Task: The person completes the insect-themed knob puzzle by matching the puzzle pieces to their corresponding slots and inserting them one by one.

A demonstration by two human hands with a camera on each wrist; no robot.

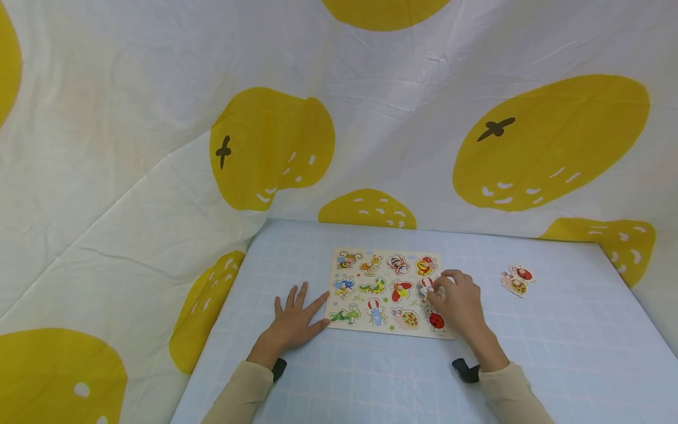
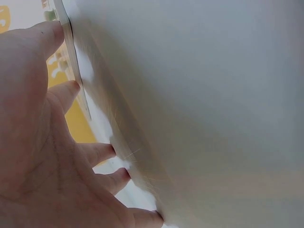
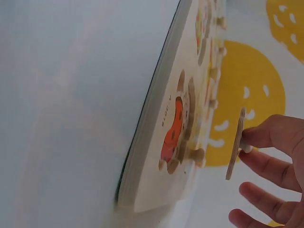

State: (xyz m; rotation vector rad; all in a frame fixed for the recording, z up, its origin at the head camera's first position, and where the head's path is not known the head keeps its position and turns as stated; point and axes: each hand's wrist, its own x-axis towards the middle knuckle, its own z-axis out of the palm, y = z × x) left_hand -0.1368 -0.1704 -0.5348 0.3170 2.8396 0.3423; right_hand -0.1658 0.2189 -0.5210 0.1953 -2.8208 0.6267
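A wooden insect peg-puzzle board lies on the table, with rows of colourful bugs on it. My left hand rests on the table with fingers spread, its thumb and index finger at the board's left edge. Over the board's right side, my right hand pinches a puzzle piece by its small knob. That piece shows red pincers like a stag beetle in the head view, and the right wrist view has it edge-on above the board. Below it is the ladybug picture near the board's corner.
To the right of the board, two loose pieces lie together: a red ladybug and a spotted snail. A pale blue checked cloth covers the table. Behind it hangs a white curtain with large yellow fruit prints.
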